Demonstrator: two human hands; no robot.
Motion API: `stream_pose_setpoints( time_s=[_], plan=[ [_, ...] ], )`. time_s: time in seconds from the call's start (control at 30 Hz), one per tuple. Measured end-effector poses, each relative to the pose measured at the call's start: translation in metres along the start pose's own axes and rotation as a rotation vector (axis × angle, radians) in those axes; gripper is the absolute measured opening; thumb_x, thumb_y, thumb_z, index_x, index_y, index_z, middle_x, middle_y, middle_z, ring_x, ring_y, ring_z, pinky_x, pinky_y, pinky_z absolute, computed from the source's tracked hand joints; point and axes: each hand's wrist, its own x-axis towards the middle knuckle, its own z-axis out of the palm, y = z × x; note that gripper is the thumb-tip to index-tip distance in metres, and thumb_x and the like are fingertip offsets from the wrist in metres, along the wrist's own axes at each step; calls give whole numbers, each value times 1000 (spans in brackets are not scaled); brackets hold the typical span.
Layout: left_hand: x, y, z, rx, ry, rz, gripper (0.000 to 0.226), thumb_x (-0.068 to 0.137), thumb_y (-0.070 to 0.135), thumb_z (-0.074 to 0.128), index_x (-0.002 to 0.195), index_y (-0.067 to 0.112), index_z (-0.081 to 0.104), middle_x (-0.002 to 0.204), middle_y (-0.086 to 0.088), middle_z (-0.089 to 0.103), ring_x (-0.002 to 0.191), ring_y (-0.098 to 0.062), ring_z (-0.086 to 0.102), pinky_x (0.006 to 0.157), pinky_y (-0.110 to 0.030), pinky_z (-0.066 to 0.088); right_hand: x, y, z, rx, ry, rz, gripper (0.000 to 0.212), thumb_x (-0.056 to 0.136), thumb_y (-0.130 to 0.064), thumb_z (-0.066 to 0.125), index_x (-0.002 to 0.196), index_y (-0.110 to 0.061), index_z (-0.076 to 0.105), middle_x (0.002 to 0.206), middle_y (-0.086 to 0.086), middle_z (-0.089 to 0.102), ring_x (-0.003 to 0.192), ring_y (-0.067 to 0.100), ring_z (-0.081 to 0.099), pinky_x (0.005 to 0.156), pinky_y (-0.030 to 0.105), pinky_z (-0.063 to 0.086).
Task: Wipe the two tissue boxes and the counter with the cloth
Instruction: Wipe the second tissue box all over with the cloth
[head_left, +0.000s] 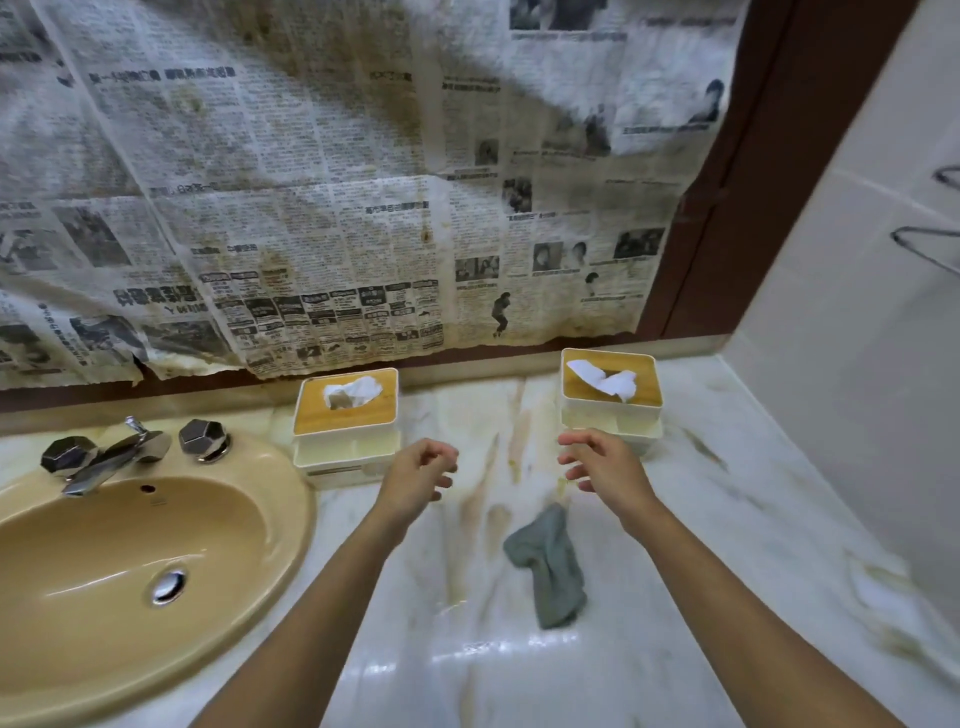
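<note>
Two cream tissue boxes with wooden lids stand at the back of the white marble counter (727, 519). The left tissue box (347, 426) is beside the sink, and the right tissue box (613, 397) is near the corner; white tissue sticks out of each. A crumpled grey-green cloth (550, 564) lies on the counter between my forearms. My left hand (421, 470) hovers just right of the left box, fingers loosely curled and holding nothing. My right hand (602, 462) hovers in front of the right box, fingers relaxed and empty. Neither hand touches the cloth.
A tan oval sink (104, 571) with a chrome faucet (109, 457) fills the left side. Stained newspaper (337, 182) covers the wall behind. A tiled side wall (857, 364) with metal hooks bounds the right. Yellowish stains streak the counter between the boxes.
</note>
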Motion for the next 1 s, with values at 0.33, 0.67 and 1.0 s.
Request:
stream_pose_setpoints(
  time_s=[0.33,0.67,1.0],
  plan=[
    [36,28,100,-17,-114,-76,20,94,20,56,109,14,67,109,-1,68,92,-19,66,79,-34,55,34,27,-78,76,300,124,26,87,-20,50,109,-23,64,99,3,67,81,20,64,77,41,57],
    [103,70,150,0,-166,-133,35,102,27,47,134,14,52,120,-2,56,109,-23,54,99,-39,46,105,15,-102,-68,417,198,39,95,-23,45,132,-19,54,128,8,57,111,29,56,88,36,49],
    [115,83,169,-22,-196,-139,25,99,31,46,111,21,65,111,7,62,106,-14,54,87,-28,33,136,21,-113,44,277,325,23,88,-24,43,71,-17,56,80,5,57,75,23,51,70,38,39]
  ],
)
